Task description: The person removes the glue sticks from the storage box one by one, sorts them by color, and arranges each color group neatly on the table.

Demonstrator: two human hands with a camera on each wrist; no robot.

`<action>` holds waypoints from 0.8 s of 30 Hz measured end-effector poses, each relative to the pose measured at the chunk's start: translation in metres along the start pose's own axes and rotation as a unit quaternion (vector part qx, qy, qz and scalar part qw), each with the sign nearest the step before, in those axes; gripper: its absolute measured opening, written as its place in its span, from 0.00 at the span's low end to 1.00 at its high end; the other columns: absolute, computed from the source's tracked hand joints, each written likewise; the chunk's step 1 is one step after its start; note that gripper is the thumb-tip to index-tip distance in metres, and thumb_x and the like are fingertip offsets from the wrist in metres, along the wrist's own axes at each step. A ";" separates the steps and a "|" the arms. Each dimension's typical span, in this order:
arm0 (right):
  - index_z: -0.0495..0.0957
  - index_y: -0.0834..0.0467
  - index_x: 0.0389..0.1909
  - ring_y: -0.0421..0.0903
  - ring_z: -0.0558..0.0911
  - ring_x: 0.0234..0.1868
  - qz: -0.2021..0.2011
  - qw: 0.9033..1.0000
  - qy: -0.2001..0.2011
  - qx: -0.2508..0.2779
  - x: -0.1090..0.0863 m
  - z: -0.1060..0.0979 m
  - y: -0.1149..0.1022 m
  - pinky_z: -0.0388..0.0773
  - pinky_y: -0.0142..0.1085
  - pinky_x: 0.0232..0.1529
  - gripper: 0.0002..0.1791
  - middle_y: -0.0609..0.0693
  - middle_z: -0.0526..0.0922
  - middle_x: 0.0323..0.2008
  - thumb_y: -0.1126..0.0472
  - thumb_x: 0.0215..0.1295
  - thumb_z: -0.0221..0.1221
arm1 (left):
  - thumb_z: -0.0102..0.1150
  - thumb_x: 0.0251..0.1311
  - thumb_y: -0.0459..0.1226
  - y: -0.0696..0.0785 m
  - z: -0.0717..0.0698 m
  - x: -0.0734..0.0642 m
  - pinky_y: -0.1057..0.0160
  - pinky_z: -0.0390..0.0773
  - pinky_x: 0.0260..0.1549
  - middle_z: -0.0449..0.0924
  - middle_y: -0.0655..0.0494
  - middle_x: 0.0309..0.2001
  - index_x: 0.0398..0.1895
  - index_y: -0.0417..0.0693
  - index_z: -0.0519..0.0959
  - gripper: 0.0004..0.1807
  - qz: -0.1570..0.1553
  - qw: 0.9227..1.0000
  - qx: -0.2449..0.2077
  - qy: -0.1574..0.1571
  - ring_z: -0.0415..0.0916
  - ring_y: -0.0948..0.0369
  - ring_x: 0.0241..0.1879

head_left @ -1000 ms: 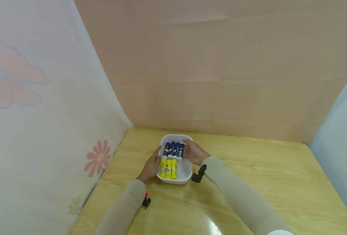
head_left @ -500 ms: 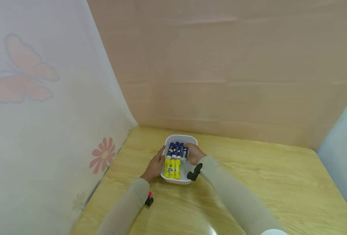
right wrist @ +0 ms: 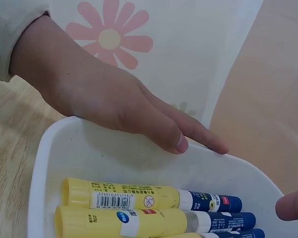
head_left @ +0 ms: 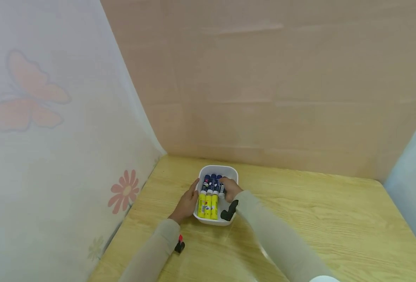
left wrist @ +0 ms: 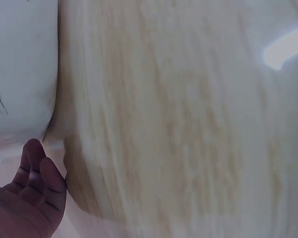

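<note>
A white plastic basket point(head_left: 214, 222) holds glue sticks lying in two rows. Several dark blue glue sticks point(head_left: 213, 184) fill the far row, and three yellow glue sticks point(head_left: 208, 206) lie nearer. My left hand point(head_left: 187, 203) grips the basket's left wall, its thumb over the rim and fingers along the outside, as the right wrist view shows. Reaching inside from the right, my right hand point(head_left: 231, 188) holds the rightmost blue glue stick point(head_left: 222, 191) with its thumb side over the cap; its other fingers are hidden. One fingertip point(right wrist: 293, 204) enters the right wrist view at the right edge.
The basket stands on a wood-grain table point(head_left: 299, 219), close to the brown back wall point(head_left: 264, 98). A white sheet with a flower print point(head_left: 124, 191) hangs at the left, and a pale sheet point(head_left: 410, 184) at the right.
My right hand went from spread fingers beside the rightmost blue glue stick to holding it, moving left into the basket. The left hand stays on the basket's wall.
</note>
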State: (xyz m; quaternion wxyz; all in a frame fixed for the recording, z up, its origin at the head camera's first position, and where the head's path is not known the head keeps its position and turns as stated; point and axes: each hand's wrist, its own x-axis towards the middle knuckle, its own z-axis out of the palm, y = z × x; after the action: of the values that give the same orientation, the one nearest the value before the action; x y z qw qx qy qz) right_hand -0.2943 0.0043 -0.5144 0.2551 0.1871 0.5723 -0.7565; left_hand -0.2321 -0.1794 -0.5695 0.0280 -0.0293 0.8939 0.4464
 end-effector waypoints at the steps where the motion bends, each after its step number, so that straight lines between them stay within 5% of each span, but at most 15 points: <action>1: 0.47 0.71 0.72 0.56 0.63 0.63 -0.003 1.000 0.002 -0.005 0.001 0.001 0.001 0.61 0.45 0.66 0.35 0.65 0.55 0.69 0.63 0.70 0.49 | 0.33 0.77 0.49 0.000 0.000 0.000 0.44 0.56 0.65 0.55 0.54 0.74 0.77 0.75 0.47 0.28 0.002 1.000 0.000 0.000 0.57 0.49 0.70; 7: 0.53 0.71 0.70 0.52 0.64 0.57 -0.010 1.000 0.021 -0.021 0.003 0.002 0.005 0.64 0.43 0.62 0.31 0.63 0.60 0.64 0.64 0.70 0.48 | 0.33 0.76 0.50 0.001 -0.002 0.000 0.45 0.57 0.65 0.57 0.53 0.73 0.77 0.74 0.48 0.28 0.006 1.000 0.014 -0.002 0.58 0.50 0.70; 13: 0.57 0.73 0.63 0.53 0.66 0.49 -0.042 0.998 0.027 -0.050 0.001 -0.001 0.010 0.67 0.42 0.54 0.22 0.58 0.63 0.48 0.67 0.72 0.40 | 0.35 0.76 0.48 0.002 -0.001 -0.002 0.45 0.62 0.62 0.65 0.48 0.69 0.77 0.74 0.50 0.28 0.011 0.999 0.033 -0.006 0.69 0.54 0.57; 20: 0.63 0.65 0.39 0.50 0.62 0.37 -0.064 0.994 0.049 -0.070 0.002 -0.006 0.014 0.64 0.38 0.39 0.05 0.55 0.60 0.39 0.69 0.69 0.39 | 0.35 0.76 0.49 0.004 -0.002 -0.004 0.44 0.63 0.62 0.66 0.49 0.68 0.76 0.78 0.49 0.27 0.014 0.998 0.054 -0.010 0.70 0.53 0.59; 24: 0.64 0.64 0.34 0.49 0.65 0.36 -0.069 0.994 0.057 -0.069 0.003 -0.007 0.015 0.67 0.36 0.38 0.05 0.53 0.62 0.35 0.70 0.67 0.40 | 0.35 0.76 0.49 0.004 -0.002 -0.003 0.43 0.63 0.61 0.66 0.49 0.68 0.76 0.77 0.49 0.27 0.017 0.998 0.058 -0.009 0.69 0.51 0.61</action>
State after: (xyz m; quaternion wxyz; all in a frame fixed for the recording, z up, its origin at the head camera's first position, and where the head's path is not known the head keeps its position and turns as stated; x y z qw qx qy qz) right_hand -0.2877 0.0074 -0.5293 0.1810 0.1719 0.6484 -0.7192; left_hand -0.2293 -0.1783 -0.5647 0.0302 -0.0078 0.9185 0.3942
